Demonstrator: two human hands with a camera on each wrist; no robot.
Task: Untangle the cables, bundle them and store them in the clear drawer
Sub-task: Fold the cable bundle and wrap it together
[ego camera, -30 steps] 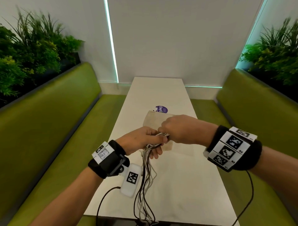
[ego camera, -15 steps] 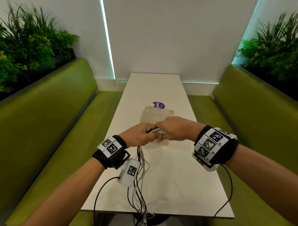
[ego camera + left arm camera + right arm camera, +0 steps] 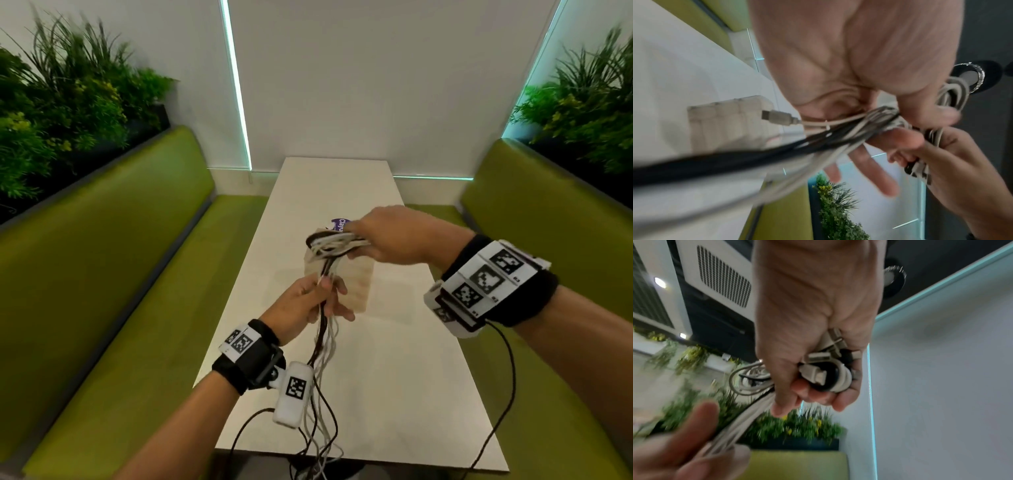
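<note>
A bunch of white and black cables (image 3: 334, 244) is looped into a coil that my right hand (image 3: 356, 241) grips above the table. In the right wrist view the coil and its white plugs (image 3: 824, 369) sit inside the curled fingers. Lower down, my left hand (image 3: 325, 287) pinches the loose cable strands (image 3: 322, 346), which hang past the table's near edge. A grey USB plug (image 3: 777, 117) sticks out beside the left thumb. The clear drawer (image 3: 356, 287) lies on the white table (image 3: 394, 394), right under both hands.
A purple round sticker (image 3: 339, 224) lies on the table just beyond the drawer. Green benches (image 3: 120, 257) run along both sides, with plants (image 3: 61, 102) behind them. A white wall closes the far end. My wrist camera leads (image 3: 507, 394) hang near the table's front.
My hands were together on the cables. The right hand has lifted up and to the right with the coil, and the left hand has dropped lower along the strands.
</note>
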